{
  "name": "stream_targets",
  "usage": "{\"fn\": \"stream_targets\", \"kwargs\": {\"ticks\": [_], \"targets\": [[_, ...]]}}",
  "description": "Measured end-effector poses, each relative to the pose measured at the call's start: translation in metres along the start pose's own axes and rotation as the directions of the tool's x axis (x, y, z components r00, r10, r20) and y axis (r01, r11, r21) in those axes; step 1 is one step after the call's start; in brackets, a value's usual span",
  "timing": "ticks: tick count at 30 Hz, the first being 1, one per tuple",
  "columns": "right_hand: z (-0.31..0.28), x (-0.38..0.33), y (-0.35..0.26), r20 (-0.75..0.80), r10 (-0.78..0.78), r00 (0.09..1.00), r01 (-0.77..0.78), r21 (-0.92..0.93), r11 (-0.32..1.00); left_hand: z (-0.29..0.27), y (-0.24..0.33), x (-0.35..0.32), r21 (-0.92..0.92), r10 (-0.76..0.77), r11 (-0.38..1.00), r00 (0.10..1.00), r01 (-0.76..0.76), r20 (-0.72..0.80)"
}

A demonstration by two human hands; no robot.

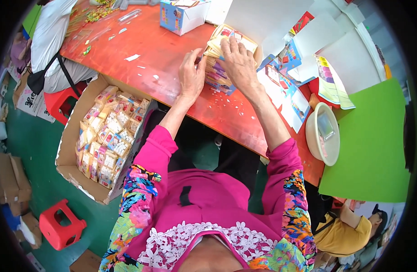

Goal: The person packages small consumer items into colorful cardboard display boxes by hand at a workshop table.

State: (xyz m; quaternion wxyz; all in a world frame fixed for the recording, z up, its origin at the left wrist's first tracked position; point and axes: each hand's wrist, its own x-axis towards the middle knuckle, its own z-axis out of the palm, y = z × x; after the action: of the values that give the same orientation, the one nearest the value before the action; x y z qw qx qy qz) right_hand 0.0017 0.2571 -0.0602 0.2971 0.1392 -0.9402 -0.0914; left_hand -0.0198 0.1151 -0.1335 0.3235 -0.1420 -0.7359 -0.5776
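Observation:
A stack of flat, cream-edged packs (218, 73) with pink, purple and blue printing stands on the red table, between my two hands. My right hand (239, 61) lies over the top packs with its fingers stretched out. Beside the stack's left edge is my left hand (191, 75), fingers pointing up and slightly curved, the thumb apart from them. Whether its fingertips press on the packs is hard to make out.
Left of my legs, an open carton (65, 149) holds many small packs. The red table (145, 50) carries paper scraps, a blue-and-white box (183, 17), printed card sheets (292, 97) and a pale basin (313, 136). A red stool (62, 224) stands lower left; a person in yellow (346, 233) sits lower right.

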Motion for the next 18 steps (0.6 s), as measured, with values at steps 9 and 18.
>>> {"fn": "stream_targets", "kwargs": {"ticks": [9, 18], "targets": [[0.009, -0.006, 0.001, -0.031, -0.120, 0.992, 0.116, -0.106, 0.987, -0.002, 0.008, 0.005, 0.036, -0.171, 0.985, 0.984, 0.170, 0.049], [-0.016, 0.007, 0.033, 0.155, -0.230, 0.961, 0.145, 0.424, 0.894, -0.006, 0.019, 0.053, 0.277, 0.472, 0.719, 0.740, -0.638, 0.480]]}}
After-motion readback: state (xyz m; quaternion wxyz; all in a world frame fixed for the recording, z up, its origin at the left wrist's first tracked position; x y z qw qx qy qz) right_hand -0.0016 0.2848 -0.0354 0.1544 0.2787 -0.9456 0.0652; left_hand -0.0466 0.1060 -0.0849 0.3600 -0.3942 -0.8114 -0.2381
